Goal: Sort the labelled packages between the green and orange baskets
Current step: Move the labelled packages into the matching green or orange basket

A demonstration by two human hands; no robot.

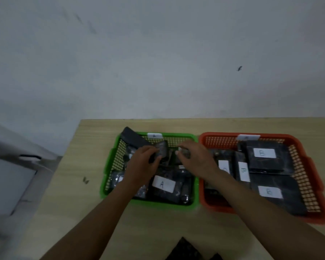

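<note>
A green basket [109, 166] tagged A sits left of an orange basket [315, 177] tagged B on a wooden table. Both hold dark wrapped packages with white labels: one marked A [163, 183] lies in the green basket's front, and several marked B [264, 153] fill the orange one. Both hands are over the back of the green basket. My left hand [143, 162] pinches a small dark package [162, 150]. My right hand [193, 156] grips another small dark package [183, 152] beside it. Their labels are hidden. A long dark package [132, 136] leans on the green basket's back left corner.
The wooden table [79, 194] ends at a grey wall behind the baskets. A pale cabinet or appliance [11, 175] stands left of the table. A dark patterned object [188, 250] shows at the bottom edge near me.
</note>
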